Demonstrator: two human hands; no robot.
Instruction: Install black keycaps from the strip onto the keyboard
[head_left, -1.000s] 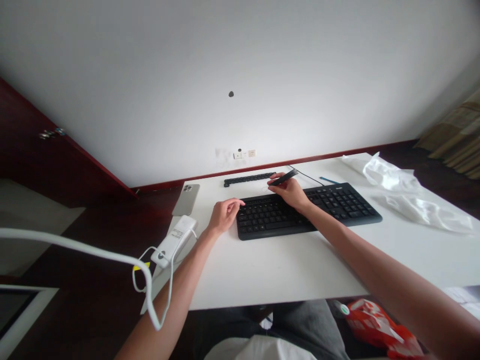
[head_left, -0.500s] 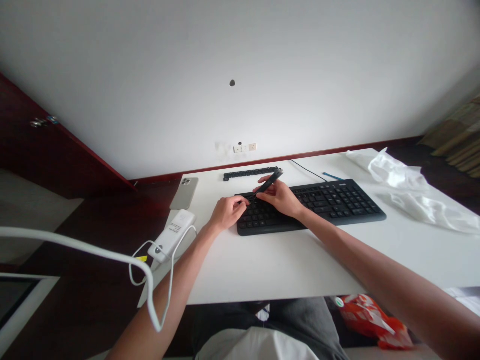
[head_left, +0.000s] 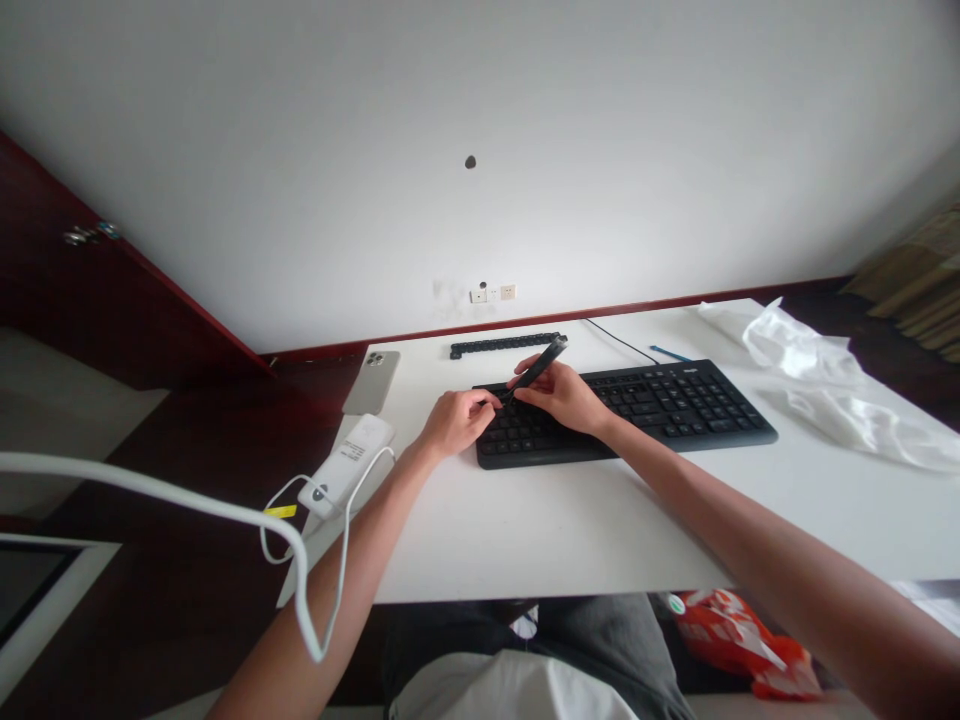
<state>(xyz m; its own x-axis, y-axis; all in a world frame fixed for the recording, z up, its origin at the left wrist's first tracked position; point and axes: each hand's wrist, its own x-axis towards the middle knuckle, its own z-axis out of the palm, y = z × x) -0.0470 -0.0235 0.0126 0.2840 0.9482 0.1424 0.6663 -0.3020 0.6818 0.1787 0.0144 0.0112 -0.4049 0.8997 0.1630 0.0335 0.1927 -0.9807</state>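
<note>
A black keyboard (head_left: 675, 405) lies on the white desk, its left part partly covered by my hands. My right hand (head_left: 562, 397) is closed round a black pen-shaped tool (head_left: 541, 364), tilted with its upper end to the right. The tool's thin lower end meets the keys near the keyboard's upper left corner. Beside that end, my left hand (head_left: 457, 420) has thumb and forefinger pinched at the keys; whatever is between them is too small to make out. Behind the keyboard lies a row of small black pieces (head_left: 506, 346) that look like keycaps.
At the desk's left side are a phone (head_left: 373, 382) and a white power bank (head_left: 349, 462) with a white cable (head_left: 296, 540) looping near my left forearm. A thin blue stick (head_left: 670, 353) lies behind the keyboard. Crumpled white plastic wrapping (head_left: 806, 345) covers the right side.
Both hands hold nearly the same pose at the keyboard's left end. The whole view has shifted slightly; nothing on the desk has visibly moved.
</note>
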